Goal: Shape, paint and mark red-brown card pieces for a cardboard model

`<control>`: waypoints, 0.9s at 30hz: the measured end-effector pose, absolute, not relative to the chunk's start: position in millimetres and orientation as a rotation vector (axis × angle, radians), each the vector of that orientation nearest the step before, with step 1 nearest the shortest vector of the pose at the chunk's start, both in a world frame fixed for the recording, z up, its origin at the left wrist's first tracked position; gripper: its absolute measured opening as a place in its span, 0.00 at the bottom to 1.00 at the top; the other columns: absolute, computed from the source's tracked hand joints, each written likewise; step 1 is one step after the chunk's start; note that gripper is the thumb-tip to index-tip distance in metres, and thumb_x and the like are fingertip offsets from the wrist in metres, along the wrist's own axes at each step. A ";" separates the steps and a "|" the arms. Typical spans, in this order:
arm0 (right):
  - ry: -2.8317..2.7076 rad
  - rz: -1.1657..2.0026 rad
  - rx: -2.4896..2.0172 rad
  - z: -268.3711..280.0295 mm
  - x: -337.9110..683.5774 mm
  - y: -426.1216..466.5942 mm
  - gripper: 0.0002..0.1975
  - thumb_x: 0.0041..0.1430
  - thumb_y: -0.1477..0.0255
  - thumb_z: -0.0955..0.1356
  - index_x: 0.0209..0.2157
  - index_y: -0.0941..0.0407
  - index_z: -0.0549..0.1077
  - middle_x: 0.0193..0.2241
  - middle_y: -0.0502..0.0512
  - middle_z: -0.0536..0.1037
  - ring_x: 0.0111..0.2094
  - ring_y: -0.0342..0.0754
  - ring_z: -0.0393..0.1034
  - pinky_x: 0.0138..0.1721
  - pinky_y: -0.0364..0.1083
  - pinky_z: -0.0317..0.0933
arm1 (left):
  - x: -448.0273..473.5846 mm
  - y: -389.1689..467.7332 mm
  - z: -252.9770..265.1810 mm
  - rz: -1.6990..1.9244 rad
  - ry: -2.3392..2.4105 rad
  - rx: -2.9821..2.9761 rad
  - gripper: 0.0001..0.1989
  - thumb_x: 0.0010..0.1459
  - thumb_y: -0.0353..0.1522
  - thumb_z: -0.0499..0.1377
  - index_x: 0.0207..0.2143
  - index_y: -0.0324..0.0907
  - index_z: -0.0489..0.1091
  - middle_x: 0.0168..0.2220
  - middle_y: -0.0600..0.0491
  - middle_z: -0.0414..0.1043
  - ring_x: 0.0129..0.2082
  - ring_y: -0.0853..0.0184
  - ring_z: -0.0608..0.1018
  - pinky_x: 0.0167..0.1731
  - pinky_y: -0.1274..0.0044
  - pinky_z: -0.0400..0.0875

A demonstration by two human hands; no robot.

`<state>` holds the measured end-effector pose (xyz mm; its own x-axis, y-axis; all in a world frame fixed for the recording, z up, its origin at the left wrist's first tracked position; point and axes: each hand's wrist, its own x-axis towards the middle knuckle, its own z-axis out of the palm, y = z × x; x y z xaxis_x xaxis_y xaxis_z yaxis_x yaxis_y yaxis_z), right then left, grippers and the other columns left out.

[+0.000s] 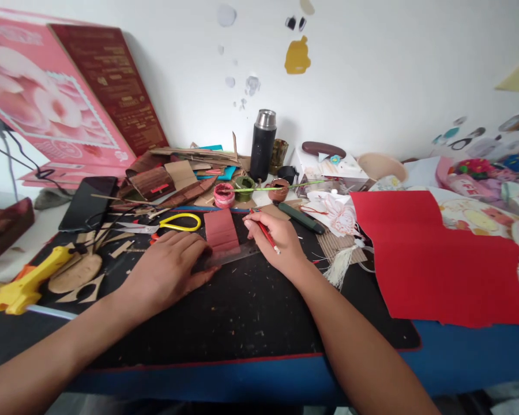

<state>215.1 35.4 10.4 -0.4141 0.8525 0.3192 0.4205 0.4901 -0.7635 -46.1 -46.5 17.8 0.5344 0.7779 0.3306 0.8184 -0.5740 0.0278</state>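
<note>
My right hand [279,239] is closed around a red pencil [264,230], whose pale eraser end points down toward me. The writing tip is hidden by my fingers, near the right side of the piece. With thumb and fingers, my left hand [168,265] holds a clear ruler [231,255] down on the black mat [225,323]. The ruler lies across the near edge of a reddish-brown piece of cardboard [222,229]. Just beyond my left hand rest scissors with yellow handles [180,222]. A dark green utility knife [300,218] lies beyond my right hand.
Open paint pots stand at the back, pink [224,197], green and brown, with a thin green stick across them. Behind is a black flask [263,147]. A yellow glue gun [30,282] and cardboard scraps lie left; red felt sheet [441,259] covers the right.
</note>
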 end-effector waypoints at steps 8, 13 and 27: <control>-2.141 0.581 -1.082 9.7 214.3 33.6 0.13 0.78 0.65 0.66 0.49 0.52 0.83 0.46 0.58 0.89 0.47 0.55 0.84 0.49 0.50 0.70 | -10.3 -23.3 8.3 -0.354 -1.426 -2.591 0.11 0.69 0.40 0.65 0.37 0.42 0.74 0.35 0.46 0.78 0.37 0.52 0.81 0.41 0.62 0.75; -2.317 0.550 -1.068 6.4 210.2 32.1 0.13 0.79 0.67 0.66 0.50 0.52 0.83 0.46 0.57 0.89 0.46 0.54 0.84 0.47 0.48 0.69 | -2.3 -9.3 -0.9 -0.467 -1.458 -2.670 0.12 0.70 0.40 0.64 0.45 0.40 0.76 0.43 0.42 0.79 0.45 0.49 0.80 0.46 0.59 0.76; -2.321 0.573 -1.070 1.3 209.7 32.3 0.14 0.78 0.66 0.66 0.55 0.53 0.81 0.53 0.59 0.87 0.52 0.57 0.83 0.53 0.52 0.71 | -22.9 -4.2 -11.4 -0.540 -1.330 -2.900 0.21 0.75 0.43 0.58 0.63 0.43 0.73 0.64 0.39 0.74 0.63 0.46 0.73 0.63 0.53 0.70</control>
<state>209.7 32.3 1.3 -0.5550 0.7848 0.2757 0.5662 0.5992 -0.5660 -22.9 -4.2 -11.4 0.6074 0.7507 0.2597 0.7194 -0.6585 0.2209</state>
